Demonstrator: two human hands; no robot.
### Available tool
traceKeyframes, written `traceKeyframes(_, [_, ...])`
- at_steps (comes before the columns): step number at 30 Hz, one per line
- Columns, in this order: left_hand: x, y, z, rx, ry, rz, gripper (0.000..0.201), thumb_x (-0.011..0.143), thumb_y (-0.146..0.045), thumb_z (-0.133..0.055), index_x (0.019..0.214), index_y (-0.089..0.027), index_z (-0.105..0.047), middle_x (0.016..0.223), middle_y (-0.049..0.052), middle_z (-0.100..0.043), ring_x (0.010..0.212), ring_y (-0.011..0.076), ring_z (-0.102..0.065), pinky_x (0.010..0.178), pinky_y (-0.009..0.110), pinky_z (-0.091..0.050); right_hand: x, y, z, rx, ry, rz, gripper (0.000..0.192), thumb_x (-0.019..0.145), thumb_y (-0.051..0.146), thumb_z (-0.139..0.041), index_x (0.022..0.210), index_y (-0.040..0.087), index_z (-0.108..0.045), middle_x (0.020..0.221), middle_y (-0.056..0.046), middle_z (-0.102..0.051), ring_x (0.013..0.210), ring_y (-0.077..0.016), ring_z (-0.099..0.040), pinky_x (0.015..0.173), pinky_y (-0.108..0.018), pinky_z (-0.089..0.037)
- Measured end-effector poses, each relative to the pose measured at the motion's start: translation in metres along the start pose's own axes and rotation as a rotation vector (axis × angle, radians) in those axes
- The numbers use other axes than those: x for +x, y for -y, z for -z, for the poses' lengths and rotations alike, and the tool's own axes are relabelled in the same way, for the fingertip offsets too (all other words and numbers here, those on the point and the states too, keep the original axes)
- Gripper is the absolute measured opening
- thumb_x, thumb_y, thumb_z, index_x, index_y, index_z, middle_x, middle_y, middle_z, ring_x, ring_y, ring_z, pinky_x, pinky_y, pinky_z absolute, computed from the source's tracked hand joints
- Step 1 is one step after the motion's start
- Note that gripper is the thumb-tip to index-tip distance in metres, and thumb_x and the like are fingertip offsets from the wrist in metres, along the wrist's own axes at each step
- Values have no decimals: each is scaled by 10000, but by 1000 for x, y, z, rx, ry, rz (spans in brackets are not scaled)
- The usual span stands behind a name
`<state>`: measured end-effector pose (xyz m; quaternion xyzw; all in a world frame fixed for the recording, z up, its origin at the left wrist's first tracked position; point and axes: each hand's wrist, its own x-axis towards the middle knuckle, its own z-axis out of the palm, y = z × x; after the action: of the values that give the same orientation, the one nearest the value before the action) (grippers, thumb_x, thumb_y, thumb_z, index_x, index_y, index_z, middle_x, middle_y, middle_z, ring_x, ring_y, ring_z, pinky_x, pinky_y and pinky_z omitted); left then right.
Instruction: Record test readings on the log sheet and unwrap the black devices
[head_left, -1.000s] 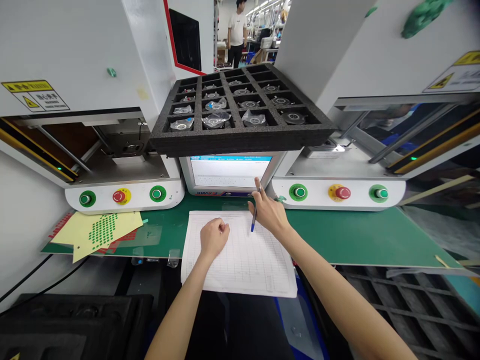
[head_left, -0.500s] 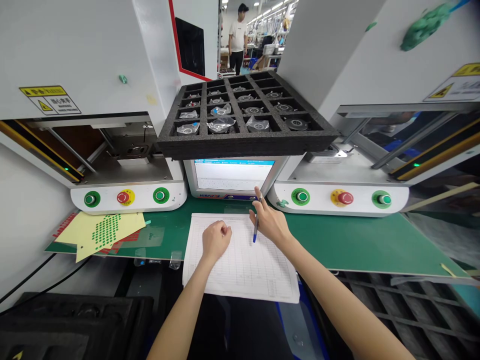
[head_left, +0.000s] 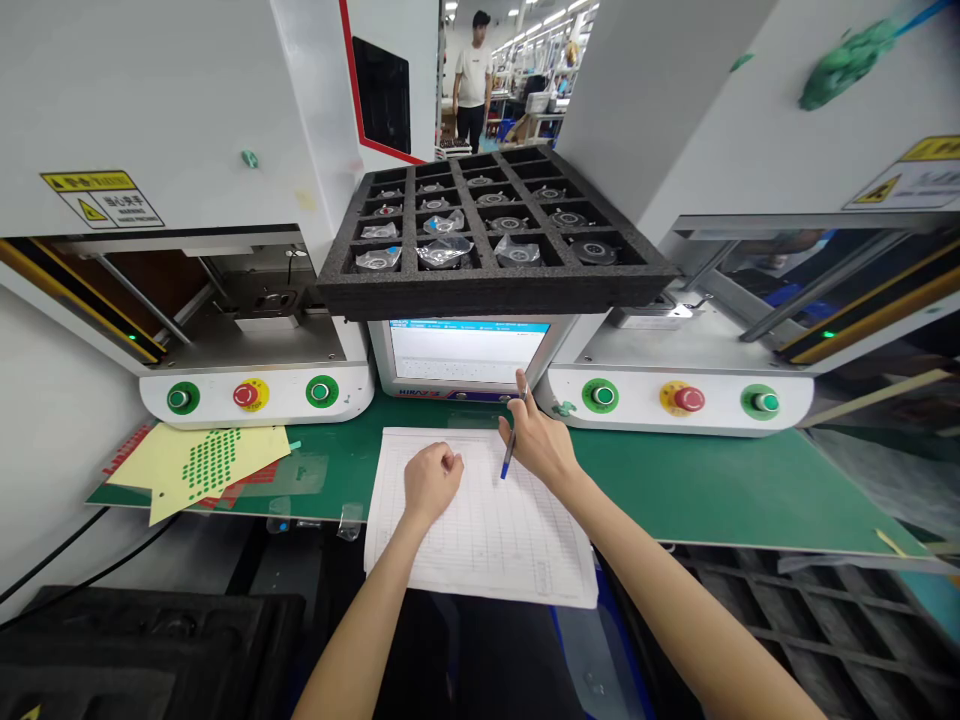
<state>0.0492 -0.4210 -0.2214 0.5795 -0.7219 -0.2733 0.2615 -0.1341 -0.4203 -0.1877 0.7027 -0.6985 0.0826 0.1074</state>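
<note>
While steadying printed sheet [head_left: 480,520] on bench [head_left: 675,480], left hand [head_left: 431,480] rests curled in empty fist on paper. Right hand [head_left: 540,445] grip closed on blue pen [head_left: 511,455], forefinger raised toward screen [head_left: 469,350], as if reading values off.

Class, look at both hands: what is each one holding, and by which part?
The right hand holds a blue pen around its upper barrel; the left hand holds nothing, resting as a fist on the paper form.
</note>
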Motion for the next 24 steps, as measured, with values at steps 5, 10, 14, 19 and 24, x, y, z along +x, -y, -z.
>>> traceKeyframes(5, [0, 0, 0, 6, 6, 0, 265, 805, -220, -535, 574, -189, -410, 559, -33, -477, 571, 131, -454, 598, 259, -295, 9, -4, 8, -26, 63, -13, 246, 932, 223, -366, 1054, 103, -543, 1553, -215, -226, 685, -209, -638, 404, -290, -334])
traceKeyframes(10, [0, -1, 0, 14, 4, 5, 262, 807, -221, -531, 574, -192, -417, 565, -30, -487, 575, 134, -463, 598, 263, -301, 3, -6, 7, -9, 31, 33, 229, 930, 220, -357, 1008, 118, -546, 1548, -210, -254, 695, -204, -636, 406, -283, -329])
traceKeyframes(14, [0, -2, 0, 18, -1, 2, 266, 805, -217, -531, 565, -193, -419, 557, -29, -489, 569, 135, -466, 597, 266, -307, -6, -4, -3, 0, 5, 65, 221, 922, 208, -351, 960, 121, -551, 1532, -213, -289, 653, -185, -639, 391, -276, -297])
traceKeyframes(19, [0, -2, 1, 21, -6, 0, 263, 809, -220, -538, 569, -193, -437, 562, -29, -505, 572, 136, -481, 600, 262, -317, -4, -4, -2, 6, -19, 33, 221, 926, 227, -365, 956, 117, -554, 1531, -222, -282, 688, -196, -651, 381, -270, -295])
traceKeyframes(24, [0, -3, 1, 17, -2, 5, 261, 806, -213, -540, 569, -190, -433, 564, -29, -505, 574, 134, -479, 595, 257, -308, 8, -7, 11, -16, 59, -2, 239, 924, 228, -382, 1035, 107, -556, 1542, -224, -249, 664, -208, -643, 393, -281, -316])
